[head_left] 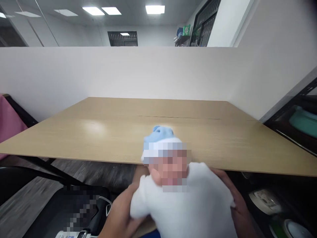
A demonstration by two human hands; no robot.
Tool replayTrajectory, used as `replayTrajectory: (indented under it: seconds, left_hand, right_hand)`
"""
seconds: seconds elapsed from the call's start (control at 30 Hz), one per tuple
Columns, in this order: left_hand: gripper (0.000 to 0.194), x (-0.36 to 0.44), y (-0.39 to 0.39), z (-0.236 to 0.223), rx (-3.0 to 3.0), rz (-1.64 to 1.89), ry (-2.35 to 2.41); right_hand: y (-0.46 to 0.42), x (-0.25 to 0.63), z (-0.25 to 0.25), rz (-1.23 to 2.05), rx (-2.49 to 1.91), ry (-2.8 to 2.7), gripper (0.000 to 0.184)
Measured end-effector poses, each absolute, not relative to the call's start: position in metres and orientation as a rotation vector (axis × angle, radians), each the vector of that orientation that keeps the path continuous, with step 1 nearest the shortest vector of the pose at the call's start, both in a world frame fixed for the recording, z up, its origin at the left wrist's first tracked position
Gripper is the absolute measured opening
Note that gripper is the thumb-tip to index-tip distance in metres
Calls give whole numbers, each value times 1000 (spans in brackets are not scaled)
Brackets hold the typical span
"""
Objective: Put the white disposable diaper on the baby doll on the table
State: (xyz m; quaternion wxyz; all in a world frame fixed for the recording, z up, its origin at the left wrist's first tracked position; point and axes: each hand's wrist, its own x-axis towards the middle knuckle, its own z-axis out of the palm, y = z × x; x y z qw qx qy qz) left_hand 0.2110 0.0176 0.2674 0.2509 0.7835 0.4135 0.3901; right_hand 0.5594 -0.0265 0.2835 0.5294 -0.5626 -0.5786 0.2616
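A doll (188,201) in white clothes with a light blue and white cap (162,134) is held upright in front of me, below the near edge of the wooden table (104,135). My left hand (121,215) grips its left side near the arm. My right hand (237,205) wraps round its right side, fingers pressed against the white cloth. The picture is smeared by motion.
White partition walls stand behind and to the right of the table. A black chair (37,198) is at lower left, with pink cloth (8,124) at the far left. A dark shelf (292,125) at right holds a teal item, with round containers (266,200) below.
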Motion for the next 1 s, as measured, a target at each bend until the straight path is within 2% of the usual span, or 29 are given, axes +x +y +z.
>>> replayTrajectory:
  seconds: [0.13,0.27,0.6,0.83,1.0]
  left_hand:
    - [50,229,75,297,2110,779,1087]
    - [41,242,125,311,2075,700,1042]
    - [44,229,204,286,2187,532,1155]
    - [51,216,285,272,2459,577,1438]
    - [55,224,355,257,2618,642,1458]
  right_hand:
    - [8,585,308,504,-1583,-1496,47]
    - [41,621,301,326,-1780,-1741,33]
    - [89,655,229,228,-1783,-1803,36]
    - [165,661,217,183,-1733,-1796,46]
    - [241,674,214,139,-1699,-1882,43]
